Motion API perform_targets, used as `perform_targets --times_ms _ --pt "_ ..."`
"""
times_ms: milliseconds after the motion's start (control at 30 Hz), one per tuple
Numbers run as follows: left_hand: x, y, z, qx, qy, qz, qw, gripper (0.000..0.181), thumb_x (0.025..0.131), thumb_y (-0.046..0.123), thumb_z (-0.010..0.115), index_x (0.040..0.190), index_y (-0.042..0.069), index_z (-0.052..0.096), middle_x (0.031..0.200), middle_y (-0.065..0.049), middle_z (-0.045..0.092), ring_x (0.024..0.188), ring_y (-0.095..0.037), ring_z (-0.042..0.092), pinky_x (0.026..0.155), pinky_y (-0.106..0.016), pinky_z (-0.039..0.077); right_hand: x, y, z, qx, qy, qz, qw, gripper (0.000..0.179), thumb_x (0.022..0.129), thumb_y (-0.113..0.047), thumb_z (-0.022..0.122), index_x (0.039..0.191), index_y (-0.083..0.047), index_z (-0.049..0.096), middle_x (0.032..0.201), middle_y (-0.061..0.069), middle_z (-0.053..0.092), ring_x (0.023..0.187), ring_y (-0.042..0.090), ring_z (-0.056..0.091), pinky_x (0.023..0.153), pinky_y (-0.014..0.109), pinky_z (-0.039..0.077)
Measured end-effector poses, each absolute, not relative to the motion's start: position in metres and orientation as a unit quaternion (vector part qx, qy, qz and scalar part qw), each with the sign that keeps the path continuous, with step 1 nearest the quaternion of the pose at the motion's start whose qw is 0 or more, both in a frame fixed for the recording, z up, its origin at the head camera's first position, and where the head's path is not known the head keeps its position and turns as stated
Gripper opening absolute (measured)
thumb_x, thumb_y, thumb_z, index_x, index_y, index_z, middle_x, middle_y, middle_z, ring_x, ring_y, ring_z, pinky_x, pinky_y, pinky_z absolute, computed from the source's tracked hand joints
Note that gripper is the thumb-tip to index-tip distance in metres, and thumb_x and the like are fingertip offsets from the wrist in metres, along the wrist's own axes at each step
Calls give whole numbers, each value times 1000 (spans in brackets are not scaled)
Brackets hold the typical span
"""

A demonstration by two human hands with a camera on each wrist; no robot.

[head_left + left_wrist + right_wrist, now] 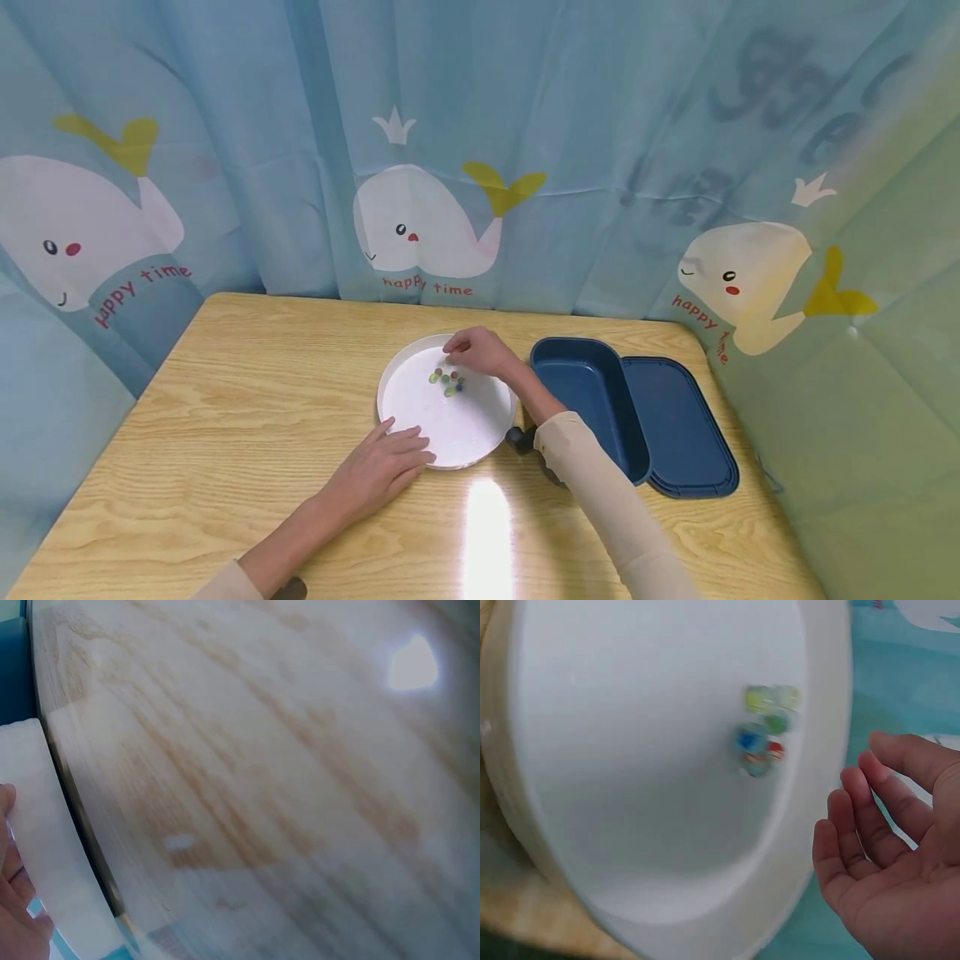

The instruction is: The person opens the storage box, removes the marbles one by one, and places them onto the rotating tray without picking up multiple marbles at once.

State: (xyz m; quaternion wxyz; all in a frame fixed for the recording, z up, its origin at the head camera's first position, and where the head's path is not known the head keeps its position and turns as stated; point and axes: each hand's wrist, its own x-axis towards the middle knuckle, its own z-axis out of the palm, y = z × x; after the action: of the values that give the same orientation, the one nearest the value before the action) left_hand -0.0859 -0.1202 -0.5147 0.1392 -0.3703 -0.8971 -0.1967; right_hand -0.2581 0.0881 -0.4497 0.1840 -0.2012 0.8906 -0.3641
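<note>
A round white tray with a raised rim rests on the table. Several glass marbles, in green, yellow, blue and red tones, lie clustered in its far half; the right wrist view also shows these marbles. Above the tray's far right side hovers my right hand. In the right wrist view that hand has loosely bent fingers, nothing between them, and is apart from the marbles. My left hand touches the tray's near-left rim with extended fingers, partly seen at the left wrist view's edge.
To the tray's right stands a deep dark-blue container, with its matching lid lying flat beside it. A blue whale-print curtain hangs behind and to the sides of the wooden table.
</note>
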Motion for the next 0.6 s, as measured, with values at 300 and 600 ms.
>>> perform_targets --times_ms 300,600 --pt "-86 -120 -514 -373 -895 -193 149 21 91 16 70 111 15 75 119 -6 71 119 -26 62 106 -60 38 -254 111 -422 -224 877 -392 164 25 96 -13 67 118 -1 70 107 6 69 102 21 65 89 32 55" --pt "-86 -120 -515 -376 -893 -194 156 21 90 16 71 110 15 76 118 -6 71 118 -27 63 105 -60 39 -241 140 -406 -238 856 -433 152 25 96 -8 65 119 3 68 114 16 67 104 25 64 92 38 54"
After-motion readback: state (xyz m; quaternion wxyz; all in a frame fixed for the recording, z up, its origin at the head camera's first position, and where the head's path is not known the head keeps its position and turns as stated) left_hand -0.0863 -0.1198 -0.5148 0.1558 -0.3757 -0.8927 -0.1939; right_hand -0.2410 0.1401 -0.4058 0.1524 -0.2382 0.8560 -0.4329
